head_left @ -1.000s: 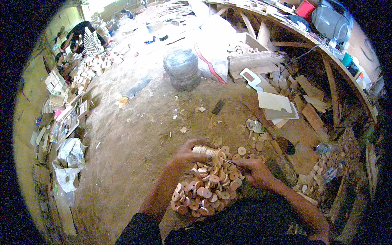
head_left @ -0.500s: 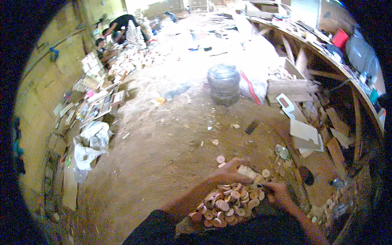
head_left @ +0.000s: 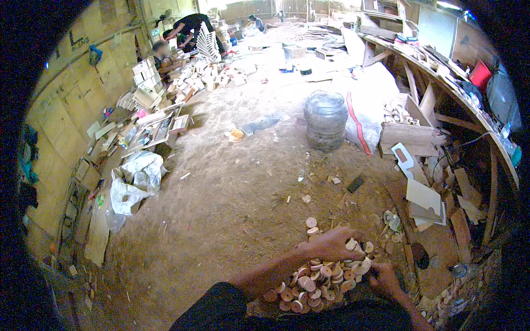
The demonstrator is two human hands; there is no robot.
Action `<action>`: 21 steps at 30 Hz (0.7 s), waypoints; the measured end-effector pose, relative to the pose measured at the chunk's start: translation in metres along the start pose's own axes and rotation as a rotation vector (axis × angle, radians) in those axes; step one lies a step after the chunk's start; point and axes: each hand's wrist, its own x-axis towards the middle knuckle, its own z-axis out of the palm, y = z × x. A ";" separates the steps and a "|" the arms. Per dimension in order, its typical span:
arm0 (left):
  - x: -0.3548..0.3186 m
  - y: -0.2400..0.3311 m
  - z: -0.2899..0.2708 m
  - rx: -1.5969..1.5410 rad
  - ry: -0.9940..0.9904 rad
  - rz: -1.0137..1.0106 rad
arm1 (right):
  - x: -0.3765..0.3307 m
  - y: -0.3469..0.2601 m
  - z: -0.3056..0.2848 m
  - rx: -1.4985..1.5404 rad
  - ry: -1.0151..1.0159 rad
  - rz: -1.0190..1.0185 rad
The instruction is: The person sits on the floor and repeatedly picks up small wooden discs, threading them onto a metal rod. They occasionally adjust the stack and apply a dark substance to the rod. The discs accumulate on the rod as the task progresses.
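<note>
A heap of round wooden discs (head_left: 309, 285), several with a small hole in the middle, lies close in front of me. Over the far side of the heap reaches my left hand (head_left: 335, 243), its fingers curled round a few pale wooden discs (head_left: 351, 244). My right hand (head_left: 385, 280) is at the heap's right edge, closed, its fingertips close to a pale disc (head_left: 362, 267). Whatever sits in its fingers is too small and dark to name. One loose disc (head_left: 311, 222) rests on the ground beyond my left hand.
A dark translucent drum (head_left: 326, 121) stands ahead beside a white sack (head_left: 364, 129). Crumpled white plastic (head_left: 135, 182) and wood scraps lie left. A long workbench (head_left: 441, 77) runs along the right, with boards (head_left: 424, 198) below. People (head_left: 190, 27) work at the far left.
The view has swung left, so the scene sits further right and looks sharper. The left hand has turned over the discs it holds; the right hand has come slightly lower, apart from it.
</note>
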 end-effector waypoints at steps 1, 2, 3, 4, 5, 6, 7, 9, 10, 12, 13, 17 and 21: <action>0.001 0.000 0.000 0.043 0.011 -0.032 | 0.000 0.000 0.000 0.003 -0.008 0.015; 0.002 0.000 0.001 0.085 0.021 -0.064 | 0.000 0.001 0.000 0.038 -0.009 0.011; 0.003 0.000 0.002 0.062 0.014 -0.037 | -0.001 0.001 -0.001 0.072 -0.010 0.007; 0.004 0.000 0.002 0.040 0.008 -0.011 | -0.001 0.001 -0.001 0.106 -0.011 0.001; 0.004 -0.001 0.003 0.018 0.002 0.014 | -0.001 0.001 -0.001 0.126 -0.023 0.014; 0.004 -0.002 0.004 0.015 0.025 0.052 | -0.001 0.001 -0.001 0.146 -0.034 0.026; 0.003 -0.002 0.004 0.013 0.047 0.091 | -0.001 0.001 -0.001 0.166 -0.044 0.039; 0.003 -0.004 0.005 -0.007 0.082 0.144 | -0.001 0.000 -0.002 0.116 -0.032 0.066; 0.002 -0.003 0.004 -0.026 0.095 0.158 | -0.002 0.000 -0.002 0.091 -0.025 0.081; 0.003 -0.002 0.004 -0.039 0.113 0.120 | -0.004 -0.003 -0.002 0.135 0.029 0.054; 0.003 -0.001 0.004 -0.030 0.116 0.068 | -0.005 -0.005 -0.002 0.157 0.058 0.044; 0.009 0.003 0.008 -0.004 0.130 0.075 | -0.008 -0.016 -0.003 0.178 0.120 0.083; 0.016 -0.016 0.011 0.068 0.085 0.077 | -0.007 -0.021 -0.006 0.191 0.108 0.110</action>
